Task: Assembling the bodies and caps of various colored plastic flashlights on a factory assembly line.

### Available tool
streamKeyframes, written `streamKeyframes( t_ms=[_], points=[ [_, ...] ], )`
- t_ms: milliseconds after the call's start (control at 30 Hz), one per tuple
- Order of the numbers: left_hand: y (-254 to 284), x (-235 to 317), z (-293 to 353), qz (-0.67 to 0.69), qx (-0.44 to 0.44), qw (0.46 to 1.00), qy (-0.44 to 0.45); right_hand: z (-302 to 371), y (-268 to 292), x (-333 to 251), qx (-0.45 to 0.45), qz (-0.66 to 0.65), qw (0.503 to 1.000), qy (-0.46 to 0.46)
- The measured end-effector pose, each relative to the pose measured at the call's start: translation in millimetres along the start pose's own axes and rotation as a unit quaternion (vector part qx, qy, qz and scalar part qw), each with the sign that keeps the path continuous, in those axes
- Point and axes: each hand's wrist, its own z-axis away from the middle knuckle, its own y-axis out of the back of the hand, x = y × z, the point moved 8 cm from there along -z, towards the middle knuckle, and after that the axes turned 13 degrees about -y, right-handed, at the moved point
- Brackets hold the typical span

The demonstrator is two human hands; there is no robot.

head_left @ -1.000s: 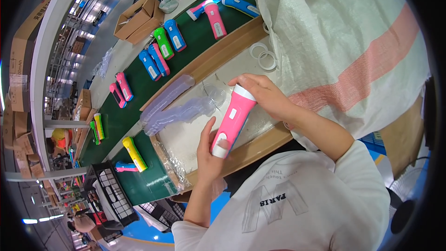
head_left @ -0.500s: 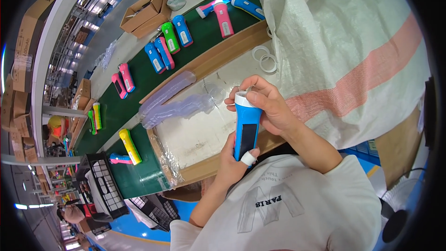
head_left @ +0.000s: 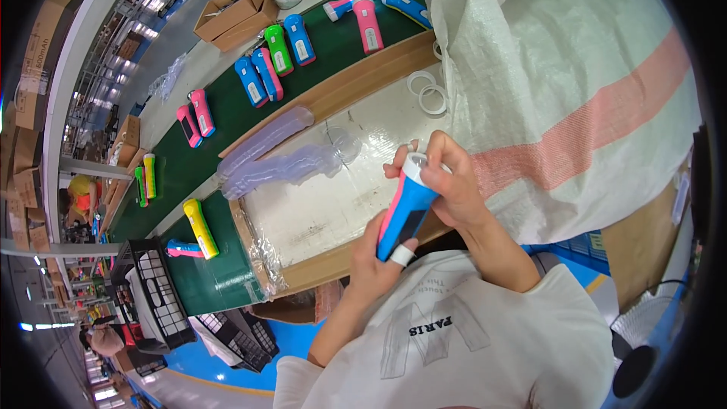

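Observation:
A blue and pink flashlight (head_left: 419, 195) with a dark panel and a white head is held upright, tilted, over the near side of a shallow cardboard tray (head_left: 318, 282). Wrapped round its lower body is my left hand (head_left: 371, 263), with a white band on the thumb. My right hand (head_left: 457, 185) is closed around the white head, thumb and fingers at its rim. Whether a small part sits between those fingers is hidden. In the tray lie loose white rings (head_left: 432, 100) and rows of clear round plastic pieces (head_left: 284, 170).
Beyond the tray, a green belt (head_left: 219, 98) carries several flashlights in pink, blue, green and yellow. A large white woven sack (head_left: 560, 98) bulges at the right. An open cardboard box (head_left: 236, 15) stands at the back; black crates (head_left: 155, 295) are at the left.
The flashlight has turned about its length and leans more to the right, now showing its pink side. My right hand has shifted slightly right with the head.

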Motion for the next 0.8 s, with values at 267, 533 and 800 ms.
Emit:
streamKeyframes(
  t_ms=[267,533,800],
  points=[
    [-26.2,-30.2,4.9,0.501,-0.037,0.833,0.232,-9.6,30.6,20.5,0.118,-0.02,0.986,-0.114],
    [-5.6,-62.7,-30.7,0.485,-0.022,0.831,0.271,-40.0,48.7,1.0,0.196,0.24,0.948,-0.071],
    [74.8,-106.7,-208.1,-0.007,0.055,0.998,-0.028,-102.8,71.3,-18.1,0.267,0.87,0.414,0.037]
  ],
)
